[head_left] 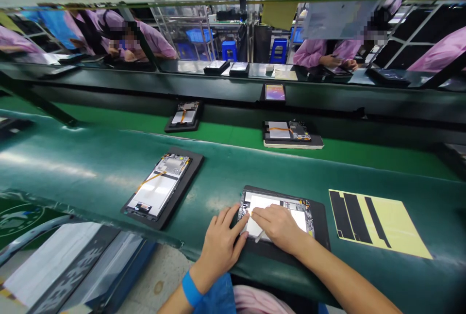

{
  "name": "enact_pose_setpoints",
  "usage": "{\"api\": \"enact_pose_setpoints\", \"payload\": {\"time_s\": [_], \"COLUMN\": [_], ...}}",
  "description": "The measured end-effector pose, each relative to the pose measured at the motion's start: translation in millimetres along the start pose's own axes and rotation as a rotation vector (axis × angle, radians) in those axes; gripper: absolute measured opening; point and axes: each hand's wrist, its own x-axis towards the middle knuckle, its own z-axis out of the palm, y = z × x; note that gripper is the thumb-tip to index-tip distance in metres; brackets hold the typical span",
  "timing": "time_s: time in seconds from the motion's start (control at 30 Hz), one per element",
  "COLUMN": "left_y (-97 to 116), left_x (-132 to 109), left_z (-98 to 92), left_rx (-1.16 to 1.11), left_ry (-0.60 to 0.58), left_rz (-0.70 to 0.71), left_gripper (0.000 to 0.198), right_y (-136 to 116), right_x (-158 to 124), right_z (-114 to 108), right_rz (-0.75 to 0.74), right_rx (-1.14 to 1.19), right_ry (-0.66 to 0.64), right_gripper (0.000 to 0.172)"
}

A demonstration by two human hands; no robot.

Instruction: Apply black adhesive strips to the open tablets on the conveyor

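Observation:
An opened tablet with its inner parts showing lies on a black foam pad in front of me. My left hand, with a blue band on the wrist, rests its outstretched fingers on the tablet's left end. Over the middle of the tablet, my right hand has its fingers pressed together, their tips at the left end near the left fingers. A short pale stick-like piece pokes out beneath the right hand; what the fingertips pinch is hidden.
Left of me, another opened tablet lies on a black pad. A yellow sheet with black strips is at right. Beyond runs a green belt with more opened tablets. People in pink work across the line.

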Motion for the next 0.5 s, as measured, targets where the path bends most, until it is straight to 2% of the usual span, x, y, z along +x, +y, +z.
{"api": "enact_pose_setpoints", "payload": {"time_s": [0.27, 0.5], "left_y": [8.1, 13.1], "left_x": [1.0, -0.3], "left_z": [-1.7, -1.3], "left_rx": [0.078, 0.049], "left_ry": [-0.014, -0.012], "left_rz": [-0.041, -0.053], "left_gripper": [0.036, 0.040], "right_y": [-0.9, -0.3], "right_x": [0.4, -0.9], "right_z": [-1.5, 1.5], "right_rz": [-0.012, -0.002], "right_rx": [0.003, 0.010], "right_ry": [-0.023, -0.011], "right_gripper": [0.021, 0.028]}}
